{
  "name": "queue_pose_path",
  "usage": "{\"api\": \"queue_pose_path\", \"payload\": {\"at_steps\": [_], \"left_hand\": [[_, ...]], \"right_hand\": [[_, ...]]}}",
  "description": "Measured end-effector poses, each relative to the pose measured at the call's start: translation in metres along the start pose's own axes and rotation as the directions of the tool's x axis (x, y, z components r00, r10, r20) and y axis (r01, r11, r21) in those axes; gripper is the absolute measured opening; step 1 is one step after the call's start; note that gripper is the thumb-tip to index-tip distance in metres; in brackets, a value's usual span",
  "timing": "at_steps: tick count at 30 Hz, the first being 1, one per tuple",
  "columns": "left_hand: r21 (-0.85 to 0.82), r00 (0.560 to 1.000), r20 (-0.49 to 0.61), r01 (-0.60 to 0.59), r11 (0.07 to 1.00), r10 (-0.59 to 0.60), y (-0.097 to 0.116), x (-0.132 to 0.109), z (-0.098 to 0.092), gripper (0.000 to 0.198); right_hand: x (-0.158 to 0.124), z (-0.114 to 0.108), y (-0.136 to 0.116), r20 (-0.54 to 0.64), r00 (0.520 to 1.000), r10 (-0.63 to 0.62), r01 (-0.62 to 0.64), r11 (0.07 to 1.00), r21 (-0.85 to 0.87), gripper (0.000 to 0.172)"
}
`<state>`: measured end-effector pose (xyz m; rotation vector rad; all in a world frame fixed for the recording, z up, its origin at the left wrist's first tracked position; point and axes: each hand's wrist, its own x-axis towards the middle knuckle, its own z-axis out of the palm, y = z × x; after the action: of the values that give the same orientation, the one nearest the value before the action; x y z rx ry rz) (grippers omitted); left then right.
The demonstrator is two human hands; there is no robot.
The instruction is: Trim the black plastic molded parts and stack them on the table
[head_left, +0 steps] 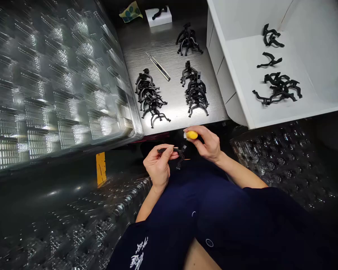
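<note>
My left hand [157, 165] is closed on a small black plastic clip part [178, 153], held level just below the table's front edge. My right hand [207, 144] pinches a small yellow tool [191, 135] with a whitish tip, right above the part's right end. Both hands hover over my lap in dark blue clothing. On the metal table [174, 112] lie two rows of the same black parts, a left pile [150, 97] and a right pile [196, 93], with another cluster [188, 39] farther back.
A stack of clear blister trays [53, 75] fills the left. A white bin [242, 93] at right holds several black parts [280, 88]. A slim metal tool [157, 66], a white block [158, 17] and a cloth [131, 11] lie at the back. More clear trays [273, 153] sit low right.
</note>
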<state>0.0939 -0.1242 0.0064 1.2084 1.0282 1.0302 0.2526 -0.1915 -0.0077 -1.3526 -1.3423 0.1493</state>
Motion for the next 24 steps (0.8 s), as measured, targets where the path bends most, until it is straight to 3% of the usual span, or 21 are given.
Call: {"api": "queue_pose_path", "payload": {"at_steps": [3, 7, 8, 10, 12, 15, 17, 19, 22, 24], "left_hand": [[-0.088, 0.996, -0.059, 0.067, 0.994, -0.072, 0.002, 0.004, 0.005, 0.026], [-0.198, 0.987, -0.032, 0.148, 0.969, -0.157, 0.003, 0.009, 0.009, 0.026], [-0.21, 0.984, -0.017, 0.167, 0.963, -0.175, 0.002, 0.009, 0.008, 0.026], [-0.192, 0.987, -0.018, 0.156, 0.969, -0.162, 0.001, 0.007, 0.007, 0.025], [-0.123, 0.997, -0.028, 0.066, 0.99, -0.069, -0.002, 0.004, 0.005, 0.02], [0.06, 0.981, 0.025, -0.192, 0.98, 0.191, -0.004, 0.0, 0.0, 0.007], [0.187, 0.921, 0.137, -0.385, 0.904, 0.364, -0.004, -0.001, -0.004, 0.004], [0.267, 0.846, 0.236, -0.529, 0.805, 0.478, -0.002, -0.001, -0.007, 0.011], [0.325, 0.782, 0.293, -0.623, 0.712, 0.55, 0.002, 0.001, -0.009, 0.012], [0.349, 0.757, 0.312, -0.653, 0.672, 0.574, 0.004, 0.001, -0.009, 0.01]], "right_hand": [[-0.001, 0.003, 0.001, -0.069, 0.997, 0.043, -0.043, 0.999, 0.007, 0.028], [-0.005, 0.011, 0.001, -0.092, 0.977, -0.195, 0.202, 0.976, 0.076, 0.041], [-0.005, 0.011, 0.003, -0.104, 0.976, -0.194, 0.199, 0.979, 0.043, 0.039], [-0.005, 0.011, 0.007, -0.146, 0.986, -0.081, 0.078, 0.997, -0.024, 0.031], [-0.004, 0.007, 0.007, -0.159, 0.986, 0.053, -0.058, 0.998, -0.027, 0.025], [-0.001, 0.001, -0.001, -0.011, 1.0, 0.001, -0.001, 0.999, 0.045, 0.026], [0.003, -0.002, -0.003, 0.095, 0.993, -0.074, 0.07, 0.997, 0.038, 0.023], [0.006, -0.005, -0.002, 0.125, 0.992, -0.034, 0.039, 0.998, -0.039, 0.019], [0.008, -0.008, -0.002, 0.089, 0.993, 0.079, -0.071, 0.993, -0.092, 0.018], [0.007, -0.007, -0.002, 0.104, 0.993, 0.052, -0.05, 0.999, -0.017, 0.021]]}}
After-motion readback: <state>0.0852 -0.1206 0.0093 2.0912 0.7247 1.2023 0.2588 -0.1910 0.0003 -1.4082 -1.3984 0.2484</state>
